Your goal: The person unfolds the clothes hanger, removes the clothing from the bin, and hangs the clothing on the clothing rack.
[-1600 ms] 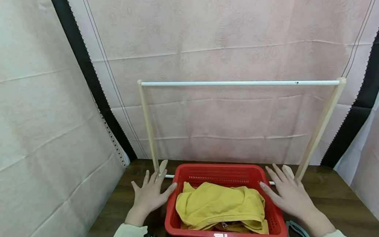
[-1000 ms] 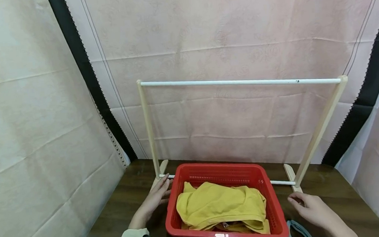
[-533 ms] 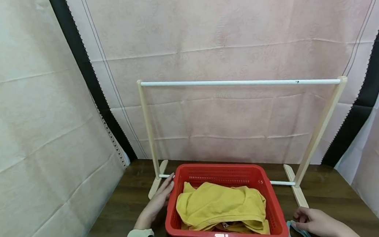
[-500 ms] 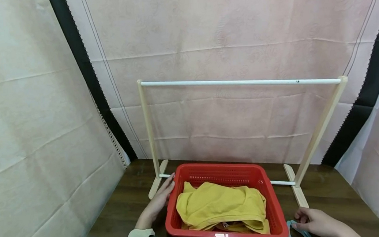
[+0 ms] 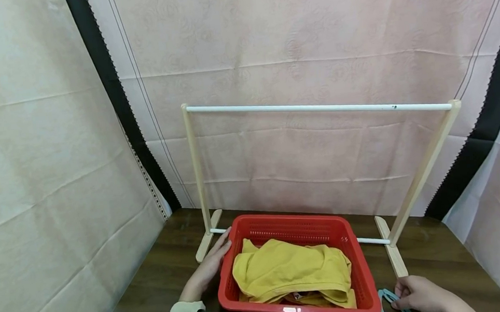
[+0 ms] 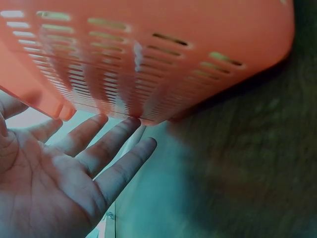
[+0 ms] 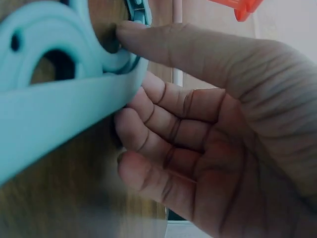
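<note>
In the head view, a red plastic basket [image 5: 355, 245] stands on the table and holds a folded yellow garment [image 5: 293, 269]. My left hand [image 5: 209, 269] lies along the basket's left side with straight fingers. The left wrist view has those fingertips [image 6: 130, 124] at the slotted basket wall [image 6: 223, 25]. To the right of the basket, my right hand [image 5: 427, 296] pinches a light-blue plastic clothes hanger [image 5: 388, 295]. Thumb and curled fingers close on the hanger's edge [image 7: 74, 106] in the right wrist view. The hanger's lower part runs out of the head view.
A drying rack with a white top rail [image 5: 316, 108] and wooden posts stands behind the basket. Its right foot [image 5: 394, 259] reaches forward near my right hand. Pale cloth walls [image 5: 290, 42] enclose the dark wooden table [image 5: 155, 288] at the back and sides.
My right hand has come away from the basket's right side and down to the hanger, which it now pinches. My left hand's spread fingers have come together against the basket's left side.
</note>
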`<action>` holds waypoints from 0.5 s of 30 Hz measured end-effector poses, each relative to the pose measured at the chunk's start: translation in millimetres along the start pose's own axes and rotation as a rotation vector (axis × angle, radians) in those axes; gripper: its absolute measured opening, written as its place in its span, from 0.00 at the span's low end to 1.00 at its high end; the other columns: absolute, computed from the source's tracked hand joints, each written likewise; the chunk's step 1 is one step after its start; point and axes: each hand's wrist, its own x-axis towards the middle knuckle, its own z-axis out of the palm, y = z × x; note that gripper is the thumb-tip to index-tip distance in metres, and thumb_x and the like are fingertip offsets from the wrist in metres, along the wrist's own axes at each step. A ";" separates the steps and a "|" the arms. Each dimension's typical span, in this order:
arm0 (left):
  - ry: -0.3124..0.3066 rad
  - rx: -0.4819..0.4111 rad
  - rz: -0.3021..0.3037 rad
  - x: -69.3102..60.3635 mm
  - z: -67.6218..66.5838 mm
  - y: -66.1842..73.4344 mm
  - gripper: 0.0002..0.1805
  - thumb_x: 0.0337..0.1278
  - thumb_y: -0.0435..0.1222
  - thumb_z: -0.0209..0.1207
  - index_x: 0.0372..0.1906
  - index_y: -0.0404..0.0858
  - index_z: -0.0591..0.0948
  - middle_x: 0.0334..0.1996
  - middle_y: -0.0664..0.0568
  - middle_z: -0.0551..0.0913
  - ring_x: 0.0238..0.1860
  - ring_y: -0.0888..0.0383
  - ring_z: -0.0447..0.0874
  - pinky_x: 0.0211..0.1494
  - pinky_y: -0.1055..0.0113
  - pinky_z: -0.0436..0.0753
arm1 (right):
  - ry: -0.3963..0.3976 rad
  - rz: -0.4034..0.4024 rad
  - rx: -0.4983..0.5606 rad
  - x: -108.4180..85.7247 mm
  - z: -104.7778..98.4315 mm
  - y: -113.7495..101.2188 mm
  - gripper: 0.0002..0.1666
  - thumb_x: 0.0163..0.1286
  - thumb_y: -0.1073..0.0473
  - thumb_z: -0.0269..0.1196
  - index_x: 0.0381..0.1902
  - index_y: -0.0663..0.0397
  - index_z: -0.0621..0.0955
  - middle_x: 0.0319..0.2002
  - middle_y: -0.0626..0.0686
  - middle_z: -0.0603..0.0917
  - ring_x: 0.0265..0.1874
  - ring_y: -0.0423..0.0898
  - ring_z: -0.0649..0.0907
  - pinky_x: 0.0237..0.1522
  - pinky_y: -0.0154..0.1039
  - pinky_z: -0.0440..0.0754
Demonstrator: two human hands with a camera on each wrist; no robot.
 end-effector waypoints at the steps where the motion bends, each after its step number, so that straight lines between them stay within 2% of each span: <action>1: -0.001 0.000 -0.003 0.0 0.0 0.1 0.35 0.79 0.52 0.45 0.82 0.53 0.49 0.79 0.43 0.51 0.70 0.43 0.66 0.62 0.57 0.75 | 0.003 0.000 0.000 -0.2 -0.5 0.6 0.12 0.65 0.58 0.69 0.31 0.58 0.77 0.25 0.49 0.78 0.23 0.37 0.74 0.23 0.32 0.70; 7: -0.004 0.006 0.003 -0.6 -0.7 -0.8 0.35 0.79 0.52 0.45 0.82 0.53 0.48 0.79 0.42 0.51 0.70 0.44 0.66 0.62 0.58 0.75 | -0.011 -0.007 0.120 -1.0 -1.0 9.2 0.11 0.67 0.61 0.67 0.39 0.62 0.77 0.26 0.51 0.81 0.21 0.38 0.76 0.18 0.33 0.73; 11: -0.005 0.007 0.012 -0.9 -0.8 -1.3 0.34 0.79 0.52 0.44 0.82 0.53 0.48 0.80 0.43 0.50 0.71 0.44 0.64 0.64 0.58 0.74 | -0.037 -0.012 0.198 -0.4 -3.4 13.8 0.10 0.70 0.62 0.63 0.44 0.65 0.79 0.28 0.51 0.83 0.23 0.38 0.77 0.21 0.34 0.77; 13: -0.008 0.003 0.014 -1.0 -0.7 -1.2 0.34 0.80 0.52 0.44 0.82 0.53 0.48 0.80 0.44 0.50 0.72 0.44 0.63 0.64 0.57 0.73 | -0.019 -0.018 0.212 0.0 -5.2 13.2 0.11 0.72 0.61 0.62 0.45 0.66 0.80 0.29 0.51 0.84 0.24 0.39 0.79 0.22 0.35 0.78; 15: -0.011 -0.001 0.016 -0.9 -0.8 -1.1 0.34 0.80 0.51 0.43 0.82 0.53 0.48 0.80 0.44 0.50 0.72 0.44 0.62 0.65 0.58 0.73 | 0.040 -0.024 0.195 -0.4 -6.7 10.1 0.12 0.72 0.60 0.63 0.46 0.66 0.81 0.29 0.51 0.84 0.24 0.38 0.79 0.23 0.35 0.79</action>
